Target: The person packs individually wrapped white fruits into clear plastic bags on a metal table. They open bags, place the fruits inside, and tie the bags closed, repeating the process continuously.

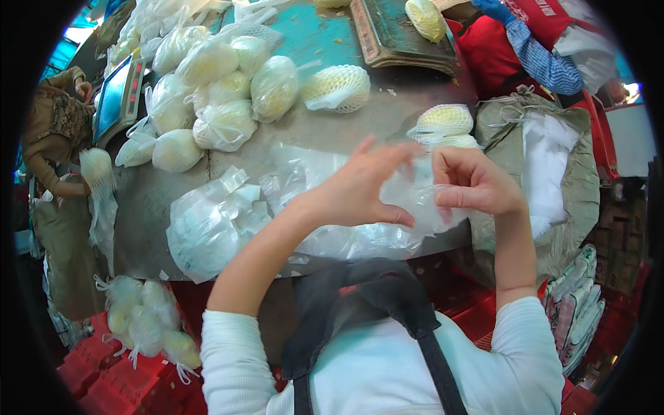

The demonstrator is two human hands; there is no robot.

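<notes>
My right hand (480, 187) pinches the edge of a clear plastic bag (420, 207) between thumb and fingers. Just left of it, my left hand (371, 184) is blurred, its thumb and fingers spread, with no firm hold visible. Under both hands lie loose clear plastic bags (358, 241). Beyond my right hand, pale yellow-green cabbages in white foam net (446, 122) rest on the table. Another netted cabbage (338, 88) lies farther left. A crumpled stack of plastic bags (212, 228) sits near the front edge, left of my left forearm.
Bagged cabbages (207, 62) are heaped at the back left beside a scale (119, 98). Another scale (402, 31) bears a cabbage. A sack with white foam nets (550, 171) stands right. Red crates (129, 384) hold bagged cabbages lower left. Co-workers are at the left (59, 129) and upper right (542, 52).
</notes>
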